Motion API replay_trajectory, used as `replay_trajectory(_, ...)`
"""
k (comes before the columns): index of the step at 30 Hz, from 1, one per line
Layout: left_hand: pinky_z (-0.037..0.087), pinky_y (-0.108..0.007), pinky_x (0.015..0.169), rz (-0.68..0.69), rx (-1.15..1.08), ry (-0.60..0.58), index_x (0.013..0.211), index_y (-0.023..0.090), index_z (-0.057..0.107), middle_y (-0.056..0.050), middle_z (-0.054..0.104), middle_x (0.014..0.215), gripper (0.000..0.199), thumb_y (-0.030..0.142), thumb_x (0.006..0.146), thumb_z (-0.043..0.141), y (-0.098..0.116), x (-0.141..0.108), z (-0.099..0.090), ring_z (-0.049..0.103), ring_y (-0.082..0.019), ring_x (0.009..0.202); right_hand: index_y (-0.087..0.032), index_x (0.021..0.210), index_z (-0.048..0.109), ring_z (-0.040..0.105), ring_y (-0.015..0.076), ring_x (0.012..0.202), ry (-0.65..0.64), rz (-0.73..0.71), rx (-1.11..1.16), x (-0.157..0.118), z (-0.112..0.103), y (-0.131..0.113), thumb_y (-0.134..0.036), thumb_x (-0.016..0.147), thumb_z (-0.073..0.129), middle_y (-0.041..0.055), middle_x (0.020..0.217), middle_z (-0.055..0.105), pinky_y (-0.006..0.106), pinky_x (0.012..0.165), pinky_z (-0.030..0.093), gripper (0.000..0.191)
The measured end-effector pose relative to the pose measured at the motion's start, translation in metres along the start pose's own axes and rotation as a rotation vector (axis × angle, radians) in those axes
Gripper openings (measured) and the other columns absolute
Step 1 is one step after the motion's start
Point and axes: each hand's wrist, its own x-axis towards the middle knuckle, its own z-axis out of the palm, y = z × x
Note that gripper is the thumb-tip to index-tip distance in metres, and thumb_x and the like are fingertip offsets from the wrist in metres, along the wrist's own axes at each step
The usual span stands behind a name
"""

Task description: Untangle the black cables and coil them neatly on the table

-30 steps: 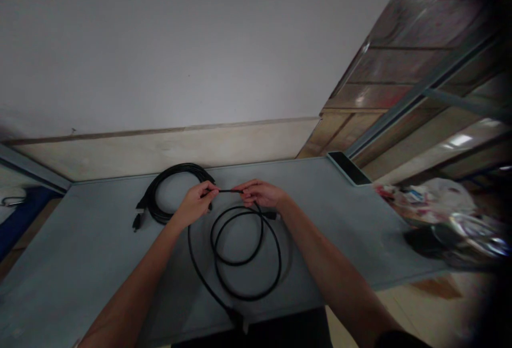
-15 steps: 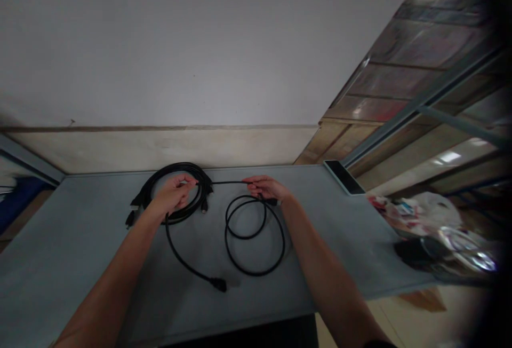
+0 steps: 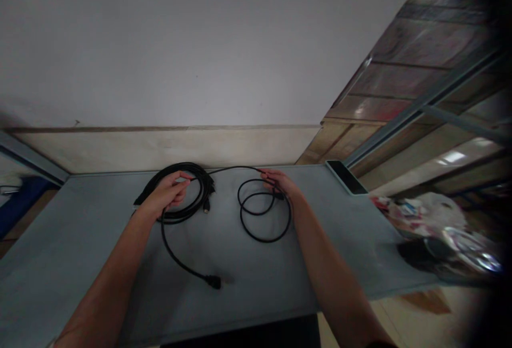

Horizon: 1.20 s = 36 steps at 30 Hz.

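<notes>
cable (image 3: 240, 166), one, spans left hand (image 3: 170, 192) and right hand (image 3: 280, 182), near one coil (image 3: 205, 184).

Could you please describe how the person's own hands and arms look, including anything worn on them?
The left hand and the right hand wear no gloves, and no watch or bracelet shows at either wrist. The left forearm and right forearm are bare, widening toward the elbow. Dark cloth, probably a sleeve edge, shows low on the right.
</notes>
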Motion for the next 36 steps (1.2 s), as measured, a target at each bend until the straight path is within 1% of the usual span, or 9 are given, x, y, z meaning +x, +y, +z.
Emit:
replay_trajectory(3,0.021,-0.016,0.040,0.036,0.000,-0.002,0.107,0.022,0.051,0.011,0.036,0.056,0.034,0.041,0.083,0.066,-0.001,0.000,0.010,0.029,-0.004,0.039,-0.018,0.114,0.070,0.043,0.0079,0.048,0.059,-0.020,0.087,0.002,0.006,0.002,-0.027,0.073,0.071,0.0023,0.077,0.065,0.021,0.039,0.028,0.042)
replay_trajectory(9,0.028,-0.019,0.040,0.122,0.184,0.157,0.112,0.024,0.049,0.008,0.047,0.060,0.034,0.044,0.087,0.059,-0.010,0.010,0.019,0.038,-0.007,0.039,-0.019,0.109,0.071,0.045,0.0079,0.053,0.113,-0.140,0.130,0.007,0.026,0.007,-0.031,0.073,0.074,0.0038,0.083,0.068,0.022,0.043,0.032,0.039)
replay_trajectory(14,0.036,-0.023,0.045,0.248,0.427,0.248,0.119,0.022,0.054,-0.003,0.068,0.085,0.036,0.040,0.087,0.059,-0.014,0.013,0.020,0.050,-0.010,0.046,-0.017,0.102,0.073,0.037,0.0056,0.048,0.094,-0.162,0.115,0.005,0.033,0.007,-0.033,0.070,0.078,0.0029,0.082,0.067,0.023,0.041,0.027,0.036)
replay_trajectory(18,0.046,-0.028,0.061,0.309,0.503,0.210,0.129,0.020,0.057,-0.008,0.073,0.096,0.043,0.036,0.088,0.058,-0.016,0.013,0.027,0.063,-0.018,0.069,-0.016,0.100,0.074,0.039,0.0064,0.047,0.045,-0.089,0.049,0.000,0.039,0.004,-0.037,0.068,0.080,0.0014,0.074,0.065,0.022,0.040,0.025,0.039)
replay_trajectory(21,0.049,-0.031,0.076,0.351,0.549,0.163,0.124,0.019,0.061,-0.009,0.074,0.097,0.039,0.034,0.088,0.059,-0.019,0.013,0.034,0.067,-0.021,0.084,-0.015,0.102,0.075,0.038,0.0069,0.046,-0.047,-0.058,-0.007,-0.004,0.051,0.001,-0.041,0.068,0.081,-0.0002,0.066,0.062,0.022,0.039,0.024,0.043)
replay_trajectory(26,0.050,-0.030,0.070,0.401,0.674,0.104,0.110,0.018,0.069,-0.007,0.074,0.090,0.030,0.037,0.089,0.060,-0.024,0.010,0.048,0.066,-0.019,0.074,-0.015,0.102,0.074,0.036,0.0059,0.042,-0.192,-0.002,-0.094,-0.006,0.076,0.005,-0.045,0.070,0.079,-0.0028,0.060,0.057,0.022,0.039,0.022,0.044)
replay_trajectory(28,0.051,-0.030,0.070,0.447,0.762,0.085,0.114,0.018,0.070,-0.007,0.075,0.092,0.032,0.035,0.091,0.058,-0.024,0.008,0.055,0.066,-0.019,0.073,-0.015,0.101,0.074,0.036,0.0056,0.042,-0.177,-0.022,-0.100,-0.008,0.083,0.008,-0.045,0.071,0.078,-0.0031,0.061,0.057,0.022,0.039,0.023,0.043)
replay_trajectory(32,0.052,-0.031,0.085,0.510,0.863,0.116,0.123,0.019,0.069,-0.008,0.076,0.108,0.036,0.031,0.096,0.050,-0.022,0.004,0.064,0.070,-0.020,0.088,-0.015,0.098,0.076,0.046,0.0083,0.052,-0.089,-0.097,-0.125,-0.009,0.090,0.011,-0.043,0.073,0.077,-0.0011,0.067,0.059,0.021,0.046,0.031,0.037)
replay_trajectory(36,0.053,-0.029,0.080,0.478,0.859,0.168,0.121,0.019,0.072,-0.006,0.078,0.099,0.036,0.032,0.097,0.048,-0.017,0.002,0.061,0.070,-0.018,0.077,-0.016,0.091,0.076,0.047,0.0094,0.055,-0.008,-0.170,-0.158,-0.003,0.090,0.013,-0.045,0.072,0.075,-0.0017,0.064,0.058,0.023,0.051,0.035,0.034)
